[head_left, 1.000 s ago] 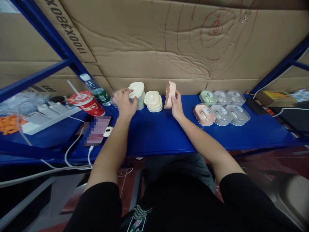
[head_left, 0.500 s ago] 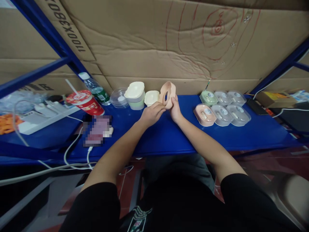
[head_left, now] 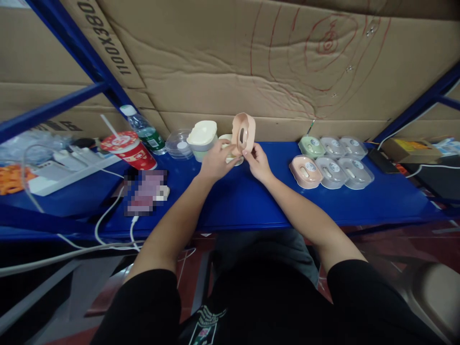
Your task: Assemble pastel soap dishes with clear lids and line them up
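On the blue table (head_left: 244,206), the right hand (head_left: 259,165) pinches the lower rim of the pink piece (head_left: 250,128) between thumb and fingers; the left hand (head_left: 216,160) grips its lower left edge; the piece is tilted up, just above the cream lids (head_left: 227,139), its 1 oval opening showing; it looks light, thin-walled, slightly flexible, perhaps slick; 2 opposite rims seem the best hold; cardboard (head_left: 201,96) stands behind.
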A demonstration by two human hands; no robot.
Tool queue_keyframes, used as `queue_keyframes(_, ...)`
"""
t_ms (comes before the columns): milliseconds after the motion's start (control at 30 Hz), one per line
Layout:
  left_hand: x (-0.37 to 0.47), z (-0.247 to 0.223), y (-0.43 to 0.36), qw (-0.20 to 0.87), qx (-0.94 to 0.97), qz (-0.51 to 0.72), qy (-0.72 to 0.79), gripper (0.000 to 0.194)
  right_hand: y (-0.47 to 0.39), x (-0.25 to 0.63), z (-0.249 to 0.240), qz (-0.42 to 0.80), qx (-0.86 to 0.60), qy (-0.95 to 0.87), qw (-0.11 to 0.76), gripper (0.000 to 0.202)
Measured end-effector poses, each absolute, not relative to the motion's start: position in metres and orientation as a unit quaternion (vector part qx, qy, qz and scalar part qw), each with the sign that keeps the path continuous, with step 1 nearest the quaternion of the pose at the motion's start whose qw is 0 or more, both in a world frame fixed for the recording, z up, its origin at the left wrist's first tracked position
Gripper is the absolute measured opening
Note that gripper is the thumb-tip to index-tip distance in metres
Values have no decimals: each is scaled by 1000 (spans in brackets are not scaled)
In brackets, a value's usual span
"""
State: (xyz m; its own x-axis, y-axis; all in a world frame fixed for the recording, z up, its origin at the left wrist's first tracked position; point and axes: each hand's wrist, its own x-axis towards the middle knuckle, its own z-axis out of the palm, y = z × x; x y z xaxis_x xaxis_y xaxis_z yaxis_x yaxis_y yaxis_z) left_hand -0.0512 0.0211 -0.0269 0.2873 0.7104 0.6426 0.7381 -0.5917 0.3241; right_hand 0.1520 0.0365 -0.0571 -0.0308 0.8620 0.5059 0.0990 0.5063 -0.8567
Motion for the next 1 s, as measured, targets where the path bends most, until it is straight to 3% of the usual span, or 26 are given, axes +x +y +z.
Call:
queue_keyframes(100, -79, -24, 31, 38, -712, -442, -544, 43, 40, 156, -58, 293, -401, -618, 610, 69)
queue_keyframes(233, -108, -27, 42, 16, -647, -461, -608, 28, 47, 161, -62, 292, -410, -600, 622, 72)
queue_keyframes(467, -95, -31, 55, -14, -614, -535, -580, 10, 47, 164, -59, 278, -413, -616, 610, 70)
queue_keyframes(1000, -93, -30, 60, -24, -544, -592, -594, 15, 40, 164, -53, 255, -424, -646, 581, 70)
